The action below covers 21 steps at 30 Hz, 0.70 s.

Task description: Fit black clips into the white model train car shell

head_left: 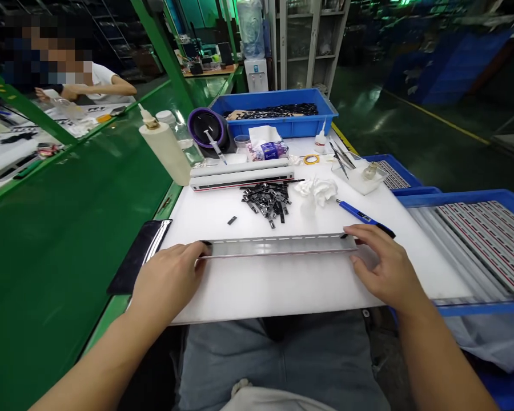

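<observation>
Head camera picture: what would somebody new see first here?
First, the long silvery strip lying across the white board, with the left hand at one end and the right hand at the other. Just behind it sits a heap of small black parts, and a blue bin stands at the far edge. A wide green belt runs along the left.

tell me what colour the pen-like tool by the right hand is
Blue with a black tip: the pen-like tool, seen in the head view.
</observation>
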### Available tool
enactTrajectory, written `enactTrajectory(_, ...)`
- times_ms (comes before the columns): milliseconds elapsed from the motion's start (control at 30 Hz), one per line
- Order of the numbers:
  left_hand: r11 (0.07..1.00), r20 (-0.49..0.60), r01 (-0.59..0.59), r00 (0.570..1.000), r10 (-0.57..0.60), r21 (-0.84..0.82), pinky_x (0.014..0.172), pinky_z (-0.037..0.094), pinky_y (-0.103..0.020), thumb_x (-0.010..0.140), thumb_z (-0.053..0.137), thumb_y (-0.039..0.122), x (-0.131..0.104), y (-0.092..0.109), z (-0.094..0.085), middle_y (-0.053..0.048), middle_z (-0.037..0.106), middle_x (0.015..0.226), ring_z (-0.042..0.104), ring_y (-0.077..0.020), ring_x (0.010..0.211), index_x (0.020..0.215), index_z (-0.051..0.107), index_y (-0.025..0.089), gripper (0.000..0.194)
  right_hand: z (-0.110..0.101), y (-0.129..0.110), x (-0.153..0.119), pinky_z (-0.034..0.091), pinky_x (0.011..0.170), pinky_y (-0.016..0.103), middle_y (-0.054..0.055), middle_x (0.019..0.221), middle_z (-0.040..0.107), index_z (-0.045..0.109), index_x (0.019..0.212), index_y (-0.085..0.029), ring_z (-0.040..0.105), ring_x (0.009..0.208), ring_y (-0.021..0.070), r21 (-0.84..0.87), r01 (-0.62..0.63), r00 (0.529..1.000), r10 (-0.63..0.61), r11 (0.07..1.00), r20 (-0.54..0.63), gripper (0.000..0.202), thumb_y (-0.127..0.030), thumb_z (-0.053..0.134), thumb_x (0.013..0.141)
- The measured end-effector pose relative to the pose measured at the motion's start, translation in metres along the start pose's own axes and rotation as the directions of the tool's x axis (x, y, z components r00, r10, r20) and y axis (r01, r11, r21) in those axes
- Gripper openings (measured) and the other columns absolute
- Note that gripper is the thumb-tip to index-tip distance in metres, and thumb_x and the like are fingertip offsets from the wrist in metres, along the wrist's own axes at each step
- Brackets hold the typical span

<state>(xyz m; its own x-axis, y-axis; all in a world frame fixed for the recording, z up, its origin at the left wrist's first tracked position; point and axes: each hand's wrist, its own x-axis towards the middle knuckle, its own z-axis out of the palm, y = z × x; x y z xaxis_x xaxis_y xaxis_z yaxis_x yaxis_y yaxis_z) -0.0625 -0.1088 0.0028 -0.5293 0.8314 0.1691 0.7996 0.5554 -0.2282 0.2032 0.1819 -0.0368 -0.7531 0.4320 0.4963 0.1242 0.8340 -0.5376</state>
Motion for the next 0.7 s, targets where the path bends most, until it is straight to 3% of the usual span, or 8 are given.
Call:
enactTrajectory(300, 0.999, -0.026, 0.009, 1.000, -0.010, -0.050, 0.061, 0.042, -0.032, 0.080, 0.052, 0.014, 0.001, 0.005, -0.007, -0.003, 0.068, 0.077, 0.064, -0.0232, 0.072, 0.080, 0.061, 0.021, 0.011, 0.002, 0.005, -0.005, 0.055, 0.093, 0.034, 0.000, 0.123, 0.066, 0.057, 0.130, -0.030, 0.065, 0.108, 0.0208, -0.071, -0.024, 0.999, 0.027, 0.997, 0.033, 0.050, -0.022, 0.061, 0.081)
enactTrajectory(500, 0.994, 0.040, 0.034, 0.999, -0.030, -0.105, 0.065, 0.046, -0.033, 0.089, 0.050, 0.022, -0.004, 0.005, -0.005, -0.004, 0.069, 0.085, 0.065, -0.0236, 0.079, 0.092, 0.058, 0.021, 0.009, 0.002, 0.006, -0.009, 0.056, 0.084, 0.032, -0.002, 0.123, 0.067, 0.057, 0.128, -0.033, 0.068, 0.102, 0.0209, -0.142, -0.082, 0.995, 0.088, 0.986, 0.039, 0.046, -0.028, 0.061, 0.082)
enactTrajectory(600, 0.984, 0.053, 0.034, 0.998, -0.025, -0.174, 0.075, 0.050, -0.037, 0.089, 0.052, 0.026, -0.008, 0.000, -0.010, -0.008, 0.069, 0.106, 0.066, -0.0257, 0.093, 0.102, 0.054, 0.020, 0.014, 0.002, 0.005, -0.008, 0.055, 0.083, 0.031, -0.002, 0.124, 0.066, 0.056, 0.129, -0.032, 0.068, 0.101, 0.0205, -0.159, -0.087, 0.993, 0.099, 0.983, 0.068, 0.046, -0.028, 0.059, 0.084)
enactTrajectory(700, 0.966, 0.001, -0.048, 0.999, 0.050, -0.255, 0.095, 0.048, -0.042, 0.088, 0.055, 0.027, -0.010, -0.006, -0.025, -0.012, 0.053, 0.140, 0.056, -0.0281, 0.121, 0.109, 0.050, 0.019, 0.022, 0.002, 0.004, -0.007, 0.055, 0.080, 0.031, 0.000, 0.122, 0.066, 0.057, 0.128, -0.031, 0.068, 0.099, 0.0204, -0.159, -0.072, 0.994, 0.084, 0.985, 0.072, 0.044, -0.029, 0.058, 0.084)
